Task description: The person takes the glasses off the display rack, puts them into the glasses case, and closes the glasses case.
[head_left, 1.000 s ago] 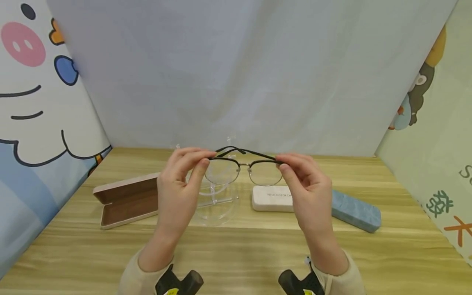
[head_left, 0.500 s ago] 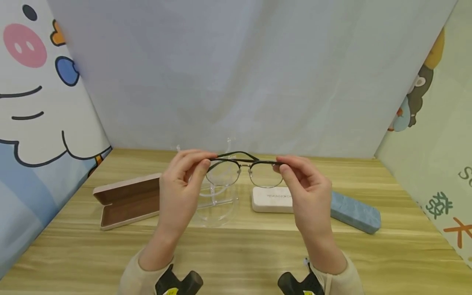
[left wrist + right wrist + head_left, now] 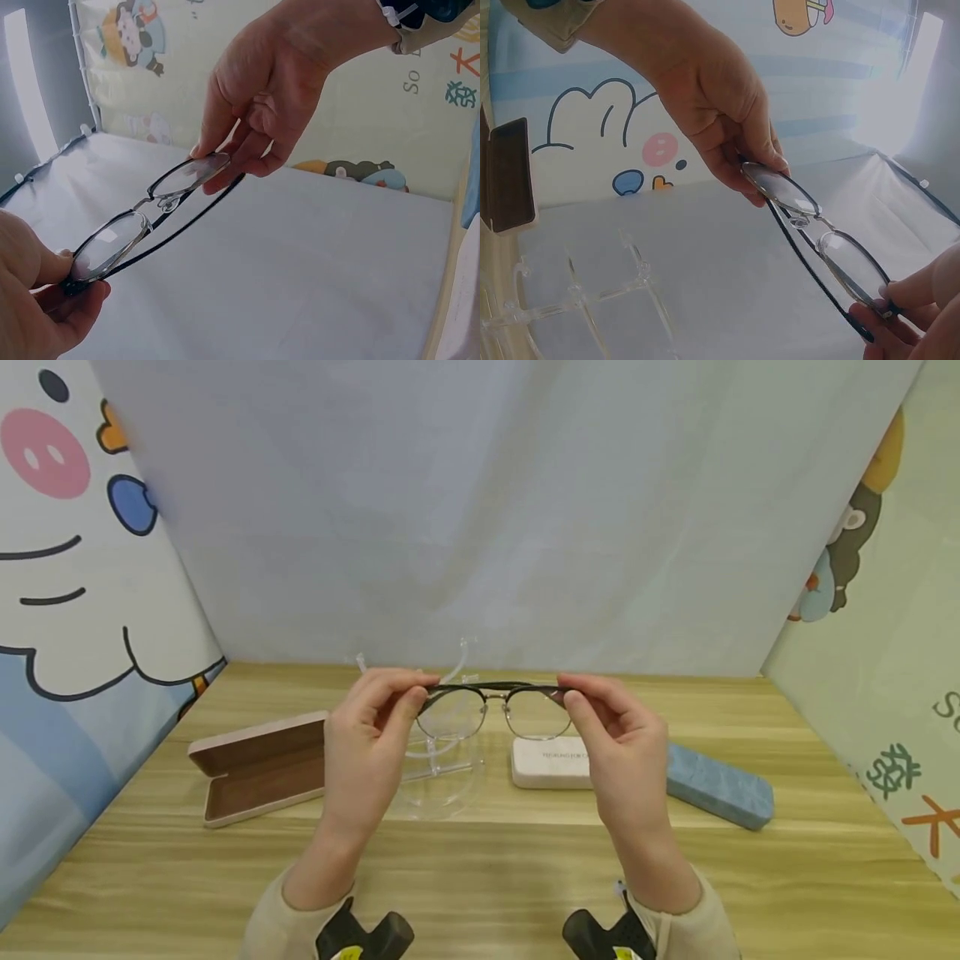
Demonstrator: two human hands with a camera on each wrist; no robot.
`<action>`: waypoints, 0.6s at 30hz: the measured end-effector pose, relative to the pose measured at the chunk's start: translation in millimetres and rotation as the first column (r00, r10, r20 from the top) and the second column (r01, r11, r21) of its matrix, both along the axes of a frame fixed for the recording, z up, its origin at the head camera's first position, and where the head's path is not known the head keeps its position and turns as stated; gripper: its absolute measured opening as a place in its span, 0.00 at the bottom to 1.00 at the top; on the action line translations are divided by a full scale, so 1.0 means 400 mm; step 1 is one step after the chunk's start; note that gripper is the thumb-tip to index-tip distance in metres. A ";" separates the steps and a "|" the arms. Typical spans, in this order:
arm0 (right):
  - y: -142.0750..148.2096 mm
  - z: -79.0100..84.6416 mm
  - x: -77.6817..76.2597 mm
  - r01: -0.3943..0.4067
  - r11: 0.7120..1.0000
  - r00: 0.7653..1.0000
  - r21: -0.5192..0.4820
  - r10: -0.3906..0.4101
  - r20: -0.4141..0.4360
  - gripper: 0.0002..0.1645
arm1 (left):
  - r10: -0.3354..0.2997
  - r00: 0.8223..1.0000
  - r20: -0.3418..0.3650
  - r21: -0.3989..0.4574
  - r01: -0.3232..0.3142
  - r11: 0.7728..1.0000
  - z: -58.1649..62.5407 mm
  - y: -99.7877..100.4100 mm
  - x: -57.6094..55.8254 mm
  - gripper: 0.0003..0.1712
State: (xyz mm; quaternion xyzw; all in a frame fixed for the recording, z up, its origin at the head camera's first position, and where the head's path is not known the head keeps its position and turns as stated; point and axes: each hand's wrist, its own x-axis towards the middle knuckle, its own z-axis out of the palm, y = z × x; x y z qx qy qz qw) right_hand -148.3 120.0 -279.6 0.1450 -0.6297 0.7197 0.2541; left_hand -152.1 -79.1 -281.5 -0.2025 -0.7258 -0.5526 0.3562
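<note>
A pair of eyeglasses (image 3: 495,696) with black upper rims and thin metal lower rims is held up above the table. My left hand (image 3: 367,739) pinches its left corner between thumb and fingers, and my right hand (image 3: 626,743) pinches the right corner the same way. Both temples are folded in behind the lenses, seen as thin black arms in the left wrist view, where the eyeglasses (image 3: 150,199) slant between the two hands. From the right wrist view the folded eyeglasses (image 3: 817,225) hang clear of the clear plastic stand (image 3: 577,292).
Behind my left hand stands the clear display stand (image 3: 435,768). An opened glasses case (image 3: 262,768) with brown lining lies at left. A closed white case (image 3: 551,762) and a blue case (image 3: 720,785) lie at right on the wooden table (image 3: 480,877). A grey-white backdrop (image 3: 480,527) rises behind.
The temples, crossed and raised behind the frame a second ago, have dropped and now lie folded flat behind the lenses. Both hands keep their grip and barely shift.
</note>
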 end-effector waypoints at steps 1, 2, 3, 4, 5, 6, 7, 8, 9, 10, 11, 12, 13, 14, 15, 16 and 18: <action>0.000 0.000 0.000 0.010 1.000 1.000 0.010 -0.010 0.003 0.10 | -0.001 1.000 -0.006 0.002 0.001 1.000 0.000 0.001 0.001 0.07; 0.000 0.000 0.000 0.020 1.000 1.000 0.023 -0.020 0.007 0.10 | -0.003 1.000 -0.011 0.005 0.003 1.000 0.001 0.002 0.003 0.07; 0.000 0.000 0.000 0.027 0.999 1.000 0.034 -0.028 0.011 0.10 | -0.012 1.000 -0.015 0.015 0.012 1.000 0.002 0.003 0.004 0.07; 0.000 0.000 0.000 0.034 0.999 0.999 0.042 -0.035 0.015 0.09 | -0.022 1.000 -0.020 0.023 0.022 0.999 0.003 0.004 0.006 0.07; 0.000 -0.001 0.000 0.039 0.998 0.999 0.050 -0.040 0.019 0.09 | -0.032 0.999 -0.026 0.033 0.033 0.999 0.004 0.005 0.007 0.07; 0.000 -0.001 -0.001 0.040 0.998 0.999 0.053 -0.041 0.024 0.09 | -0.041 0.999 -0.032 0.044 0.042 0.998 0.005 0.006 0.008 0.07; 0.000 -0.001 -0.002 0.037 0.998 0.999 0.057 -0.038 0.027 0.09 | -0.051 0.998 -0.039 0.057 0.053 0.997 0.007 0.007 0.008 0.07; 0.000 0.000 -0.002 0.029 0.998 0.999 0.055 -0.030 0.028 0.10 | -0.058 0.997 -0.044 0.067 0.061 0.996 0.008 0.007 0.008 0.08; -0.001 0.000 -0.004 0.017 0.999 0.999 0.048 -0.018 0.027 0.10 | -0.067 0.997 -0.048 0.077 0.070 0.995 0.009 0.007 0.008 0.08; -0.002 -0.001 -0.006 0.003 0.999 1.000 0.040 -0.004 0.027 0.10 | -0.069 0.996 -0.047 0.083 0.073 0.994 0.009 0.006 0.007 0.08; -0.004 -0.002 -0.007 -0.011 0.999 1.000 0.036 0.010 0.028 0.11 | -0.071 0.997 -0.043 0.089 0.074 0.993 0.009 0.004 0.007 0.08; -0.005 -0.004 -0.008 -0.027 0.999 0.999 0.029 0.026 0.033 0.12 | -0.074 0.997 -0.032 0.096 0.077 0.992 0.008 0.001 0.007 0.09; -0.007 -0.006 -0.010 -0.043 0.999 0.998 0.027 0.042 0.038 0.12 | -0.078 0.997 -0.017 0.102 0.079 0.992 0.007 -0.004 0.007 0.09; -0.009 -0.008 -0.012 -0.059 0.998 0.997 0.024 0.058 0.044 0.13 | -0.082 0.997 0.002 0.110 0.081 0.991 0.006 -0.009 0.007 0.09; -0.011 -0.011 -0.014 -0.072 0.997 0.996 0.021 0.071 0.056 0.13 | -0.086 0.996 0.024 0.117 0.083 0.990 0.004 -0.016 0.007 0.09; -0.012 -0.014 -0.016 -0.085 0.996 0.994 0.018 0.083 0.069 0.13 | -0.091 0.995 0.047 0.122 0.085 0.989 0.002 -0.022 0.007 0.09; -0.015 -0.020 -0.021 -0.107 0.994 0.990 0.008 0.106 0.090 0.13 | -0.100 0.991 0.091 0.131 0.088 0.988 -0.002 -0.035 0.006 0.10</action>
